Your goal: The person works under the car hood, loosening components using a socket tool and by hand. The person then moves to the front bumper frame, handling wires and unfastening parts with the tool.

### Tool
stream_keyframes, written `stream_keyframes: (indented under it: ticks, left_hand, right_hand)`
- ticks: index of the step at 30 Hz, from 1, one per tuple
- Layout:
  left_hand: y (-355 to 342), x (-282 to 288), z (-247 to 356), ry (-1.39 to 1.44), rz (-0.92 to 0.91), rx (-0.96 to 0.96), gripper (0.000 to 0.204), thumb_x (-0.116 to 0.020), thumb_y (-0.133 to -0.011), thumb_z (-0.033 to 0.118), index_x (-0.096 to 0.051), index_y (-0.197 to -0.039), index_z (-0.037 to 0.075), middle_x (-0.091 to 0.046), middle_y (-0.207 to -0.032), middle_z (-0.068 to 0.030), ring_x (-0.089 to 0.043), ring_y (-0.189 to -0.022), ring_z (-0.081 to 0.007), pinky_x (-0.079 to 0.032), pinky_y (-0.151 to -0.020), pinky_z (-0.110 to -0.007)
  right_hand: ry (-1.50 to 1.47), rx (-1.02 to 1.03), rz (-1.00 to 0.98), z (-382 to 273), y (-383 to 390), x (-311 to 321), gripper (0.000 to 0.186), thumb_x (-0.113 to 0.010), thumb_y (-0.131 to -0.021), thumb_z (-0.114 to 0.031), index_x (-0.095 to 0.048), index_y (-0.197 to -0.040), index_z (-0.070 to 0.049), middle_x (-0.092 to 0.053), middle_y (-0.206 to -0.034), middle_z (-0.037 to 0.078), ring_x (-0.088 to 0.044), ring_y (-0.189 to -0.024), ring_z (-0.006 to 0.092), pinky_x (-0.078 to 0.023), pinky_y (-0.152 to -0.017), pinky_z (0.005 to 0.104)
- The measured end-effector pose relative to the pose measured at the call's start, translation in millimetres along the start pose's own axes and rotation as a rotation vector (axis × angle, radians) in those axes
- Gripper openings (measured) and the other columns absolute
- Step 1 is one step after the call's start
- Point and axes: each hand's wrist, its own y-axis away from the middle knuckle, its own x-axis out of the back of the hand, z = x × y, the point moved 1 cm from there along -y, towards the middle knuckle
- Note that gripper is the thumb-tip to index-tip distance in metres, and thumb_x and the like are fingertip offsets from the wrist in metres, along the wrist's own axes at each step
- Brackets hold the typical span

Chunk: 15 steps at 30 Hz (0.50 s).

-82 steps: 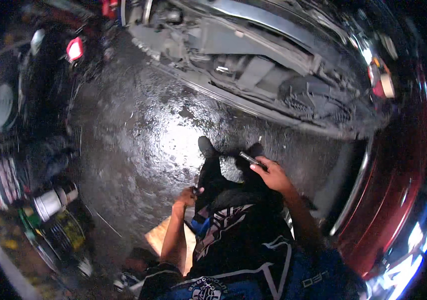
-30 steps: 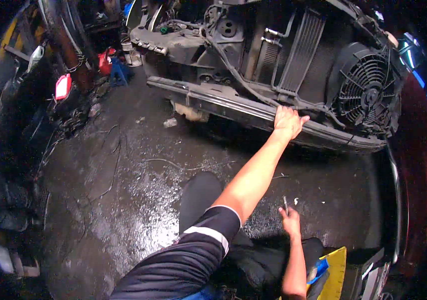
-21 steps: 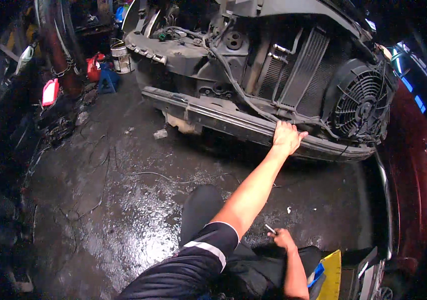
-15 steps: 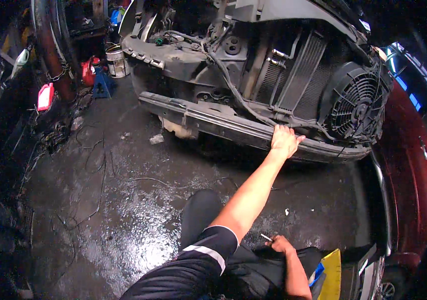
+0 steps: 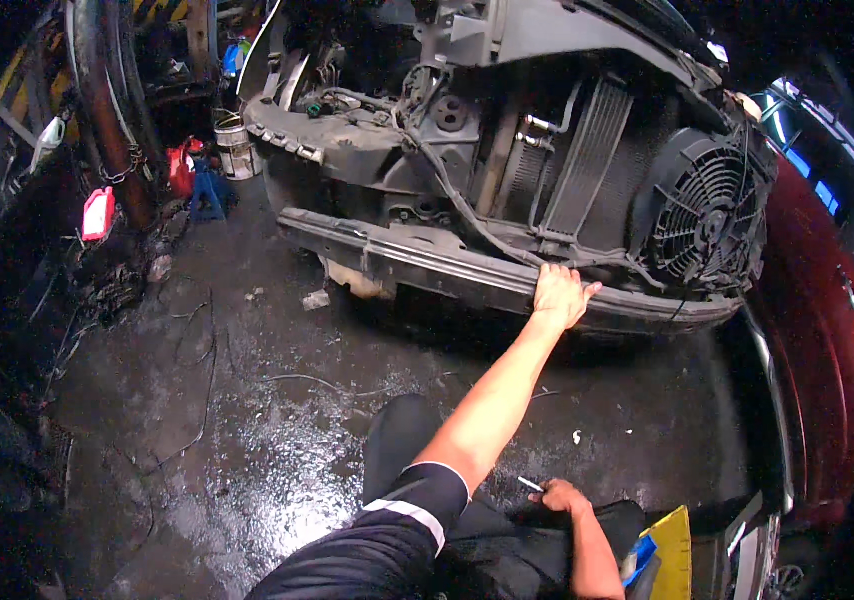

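A car's exposed front end (image 5: 467,140) fills the upper middle, with a radiator (image 5: 587,150), black hoses and a round fan (image 5: 709,215). My left hand (image 5: 562,295) grips the top edge of the dark bumper beam (image 5: 407,255), fingers curled over it and thumb out to the right, arm stretched. Low in the view, my right hand (image 5: 557,500) is closed on a slim metal tool (image 5: 530,485), held near my dark-clothed leg.
A red car (image 5: 817,370) stands along the right. At the left are a red jug (image 5: 98,213), a blue jack stand (image 5: 206,195), a bucket (image 5: 237,145) and a post (image 5: 107,120). A yellow panel (image 5: 667,555) lies lower right. Cords (image 5: 207,385) cross the wet floor.
From standing with both hands low, I am lower, with my left hand on the beam. Over the last second my right hand has dropped in the view and the car appears slightly lower.
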Motion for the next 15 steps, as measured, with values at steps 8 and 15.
stream_keyframes:
  ticks: [8, 15]
  left_hand:
    - [5.3, 1.2, -4.5, -0.038, -0.06, -0.002, 0.067, -0.031, -0.095, 0.055, -0.065, -0.098, -0.002, -0.065, -0.096, -0.0179, -0.059, -0.097, -0.0288, -0.039, -0.089, -0.044]
    - [6.0, -4.8, -8.2, -0.072, 0.055, -0.011, 0.064, -0.034, -0.095, 0.054, -0.067, -0.092, -0.001, -0.066, -0.091, -0.017, -0.061, -0.091, -0.0292, -0.04, -0.086, -0.044]
  right_hand:
    - [-0.089, 0.023, 0.041, -37.4, 13.4, 21.3, 0.05, -0.062, -0.083, -0.052, -0.067, -0.102, -0.006, -0.065, -0.097, 0.023, -0.061, -0.097, 0.0389, -0.048, -0.083, 0.0438]
    - [-0.157, 0.066, 0.074, -56.1, 16.8, 40.5, 0.036, -0.065, -0.084, -0.039, -0.068, -0.102, -0.007, -0.065, -0.088, 0.024, -0.063, -0.085, 0.0399, -0.048, -0.075, 0.0453]
